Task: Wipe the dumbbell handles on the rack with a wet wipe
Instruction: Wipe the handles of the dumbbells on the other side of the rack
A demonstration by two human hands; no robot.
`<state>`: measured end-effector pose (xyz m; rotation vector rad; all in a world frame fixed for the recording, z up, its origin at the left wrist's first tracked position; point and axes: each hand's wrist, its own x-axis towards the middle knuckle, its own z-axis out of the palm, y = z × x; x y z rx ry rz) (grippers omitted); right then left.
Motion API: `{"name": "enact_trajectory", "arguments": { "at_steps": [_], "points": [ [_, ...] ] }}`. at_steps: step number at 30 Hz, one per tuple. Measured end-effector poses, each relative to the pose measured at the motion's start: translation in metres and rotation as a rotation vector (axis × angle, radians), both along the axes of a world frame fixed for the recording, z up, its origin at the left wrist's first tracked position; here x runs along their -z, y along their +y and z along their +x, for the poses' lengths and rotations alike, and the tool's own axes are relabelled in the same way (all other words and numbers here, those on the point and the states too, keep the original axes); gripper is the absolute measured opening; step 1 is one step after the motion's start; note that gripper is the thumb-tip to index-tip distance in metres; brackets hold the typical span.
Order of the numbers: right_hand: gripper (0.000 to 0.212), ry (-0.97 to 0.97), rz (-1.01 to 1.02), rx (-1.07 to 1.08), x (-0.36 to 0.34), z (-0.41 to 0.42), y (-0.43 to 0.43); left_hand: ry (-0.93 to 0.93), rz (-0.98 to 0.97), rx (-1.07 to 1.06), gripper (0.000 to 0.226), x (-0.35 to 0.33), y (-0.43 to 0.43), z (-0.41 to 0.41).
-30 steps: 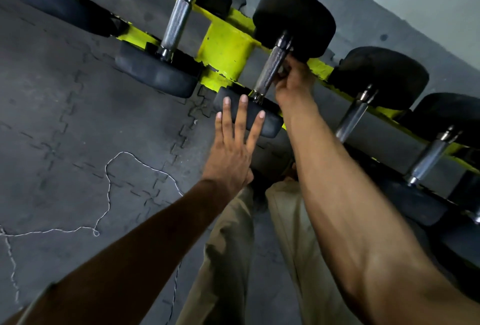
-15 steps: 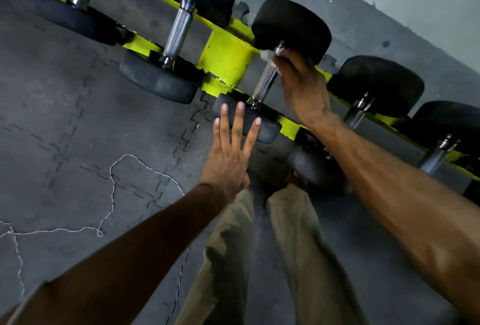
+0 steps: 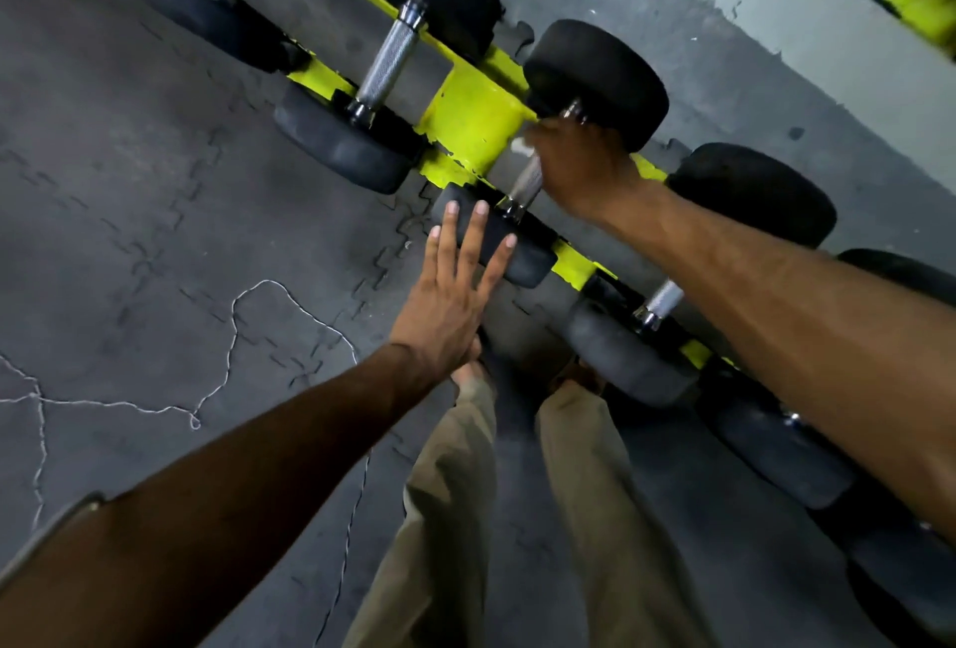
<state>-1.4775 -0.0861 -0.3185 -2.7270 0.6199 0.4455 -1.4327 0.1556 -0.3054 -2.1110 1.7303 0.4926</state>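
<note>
Black dumbbells with knurled steel handles lie in a row on a yellow rack (image 3: 468, 119). My right hand (image 3: 579, 166) is wrapped around the upper part of the middle dumbbell's handle (image 3: 525, 184), with a white wet wipe (image 3: 520, 146) peeking out at the fingers. My left hand (image 3: 455, 295) is flat with fingers spread, its fingertips resting on that dumbbell's near black head (image 3: 517, 246). A neighbouring handle (image 3: 388, 60) to the left is bare. Another handle (image 3: 659, 303) shows to the right, partly hidden by my right forearm.
Dark rubber floor tiles lie on the left, with a thin white string (image 3: 227, 337) trailing across them. My tan trousers (image 3: 455, 518) stand close to the rack. A grey wall (image 3: 750, 52) runs behind the dumbbells. A lower row of black dumbbells (image 3: 776, 445) sits at the right.
My right hand has slid down a little along the middle handle with the wipe, and the view has shifted. My left hand has stayed on the near dumbbell head.
</note>
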Motion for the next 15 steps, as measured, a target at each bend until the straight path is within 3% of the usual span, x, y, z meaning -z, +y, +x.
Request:
{"name": "enact_trajectory", "arguments": {
  "at_steps": [4, 8, 12, 15],
  "points": [
    [0.019, 0.127, 0.140, -0.302, -0.010, 0.011, 0.029, 0.007, 0.003, -0.004, 0.132, -0.001, -0.002, -0.002],
    [0.020, 0.181, -0.012, -0.147, -0.013, 0.024, -0.001, -0.025, 0.031, -0.013, 0.137, -0.003, -0.004, -0.006],
    [0.014, 0.278, 0.174, -0.239, -0.011, 0.042, 0.026, -0.049, 0.009, -0.010, 0.137, -0.002, -0.002, -0.007],
    [0.004, 0.304, 0.135, -0.235, -0.009, 0.050, 0.028, -0.032, -0.012, -0.018, 0.140, 0.000, -0.003, -0.007]
  ]
}}
